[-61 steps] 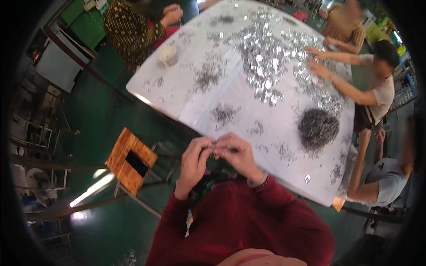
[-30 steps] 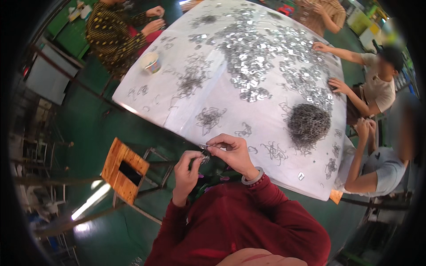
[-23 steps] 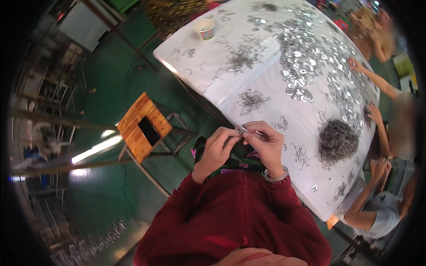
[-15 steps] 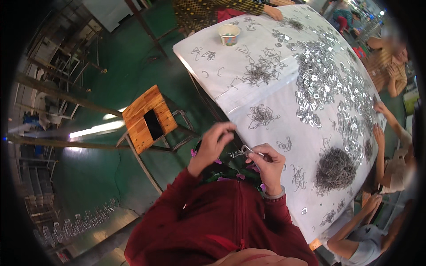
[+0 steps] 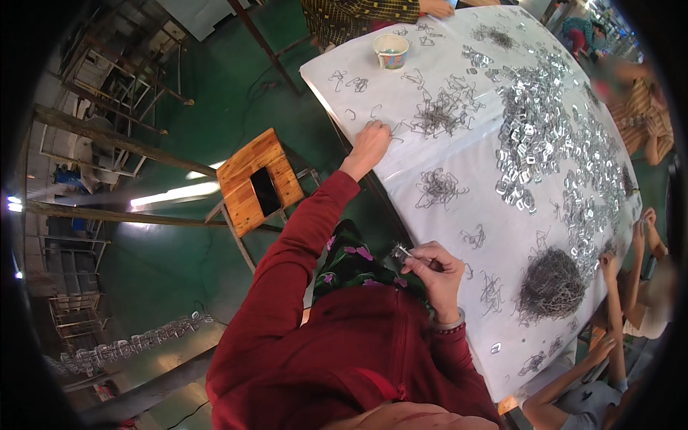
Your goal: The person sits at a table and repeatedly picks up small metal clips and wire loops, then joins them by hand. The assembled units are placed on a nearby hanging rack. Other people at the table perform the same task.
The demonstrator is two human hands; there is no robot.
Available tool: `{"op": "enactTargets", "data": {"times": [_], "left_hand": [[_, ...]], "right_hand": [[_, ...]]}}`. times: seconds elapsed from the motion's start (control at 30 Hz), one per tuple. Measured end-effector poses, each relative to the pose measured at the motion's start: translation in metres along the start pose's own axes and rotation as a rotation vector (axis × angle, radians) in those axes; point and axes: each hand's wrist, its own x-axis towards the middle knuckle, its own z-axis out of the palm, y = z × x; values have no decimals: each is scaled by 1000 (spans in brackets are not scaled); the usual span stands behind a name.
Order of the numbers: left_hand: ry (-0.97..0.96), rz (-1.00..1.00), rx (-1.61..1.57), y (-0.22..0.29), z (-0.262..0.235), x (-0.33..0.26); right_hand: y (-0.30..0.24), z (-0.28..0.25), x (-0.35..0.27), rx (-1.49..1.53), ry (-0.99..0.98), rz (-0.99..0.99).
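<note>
My left hand (image 5: 368,149) reaches over the table's left edge, fingers curled down onto the white surface (image 5: 410,159). A bent wire hook (image 5: 397,134) lies at its fingertips; what is between the fingers is hidden. In front of my body, my right hand (image 5: 438,275) is closed in a pinch on a small bunch of silvery metal pieces (image 5: 401,252), which stick out to the left of the thumb. Beyond my left hand spreads a loose heap of bent wire hooks (image 5: 438,117). Nearer me lies a smaller wire cluster (image 5: 439,188).
Flat metal buckles (image 5: 530,136) cover the table's far right side. A dense wire pile (image 5: 552,284) sits near the right edge. A paper tub (image 5: 391,51) stands at the far end. Left is a wooden stool (image 5: 244,188) with a dark phone-like slab (image 5: 266,191). Other people work around the table.
My left hand has moved from beside my right hand, forward and onto the table by the loose wires. My right hand stays near the table edge, still pinching the metal pieces.
</note>
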Motion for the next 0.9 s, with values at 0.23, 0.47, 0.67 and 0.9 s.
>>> {"op": "enactTargets", "data": {"times": [0.23,0.47,0.67,0.9], "left_hand": [[-11,34,-105,24,-21,-44],[37,-31,-162,10,-19,-23],[65,-20,28,-7,17,19],[70,8,-19,7,15,20]], "right_hand": [[-4,9,-5,6,-3,-64],[-1,12,-15,-22,6,-37],[-5,10,-18,14,-48,-26],[-4,1,-11,58,-154,14]]}}
